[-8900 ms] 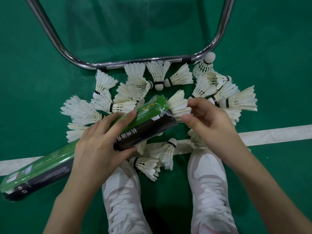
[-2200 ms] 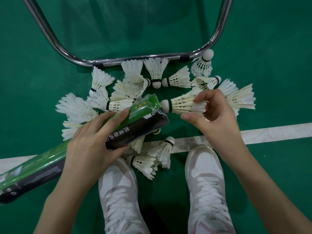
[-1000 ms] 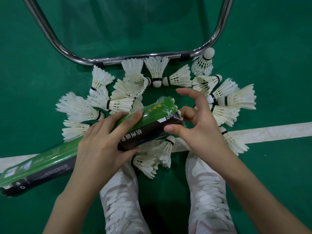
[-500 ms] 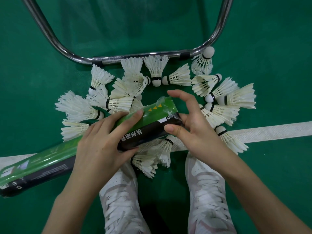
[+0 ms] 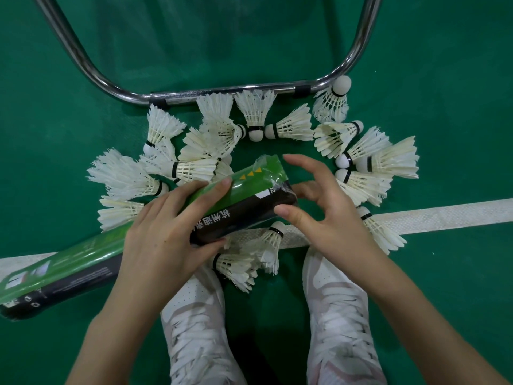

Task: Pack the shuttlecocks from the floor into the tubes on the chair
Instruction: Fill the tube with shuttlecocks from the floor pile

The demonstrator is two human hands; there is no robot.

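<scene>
Left grip [image 5: 169,232] around tube [image 5: 238,201], right grip [image 5: 327,212] seemingly at its mouth

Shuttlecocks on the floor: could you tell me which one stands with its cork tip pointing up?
The shuttlecock by the right bend of the chrome chair frame. It rests on its feathers, cork uppermost; the others lie on their sides.

The tube [image 5: 227,202] bears Chinese characters and three yellow triangles.

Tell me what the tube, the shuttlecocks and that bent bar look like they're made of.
Tube: probably cardboard under crinkled clear film, glossy green and black print.
Shuttlecocks: white feathers, seemingly real, with a pale rounded base.
Bent bar: polished, mirror-bright metal, likely chromed steel.
</scene>
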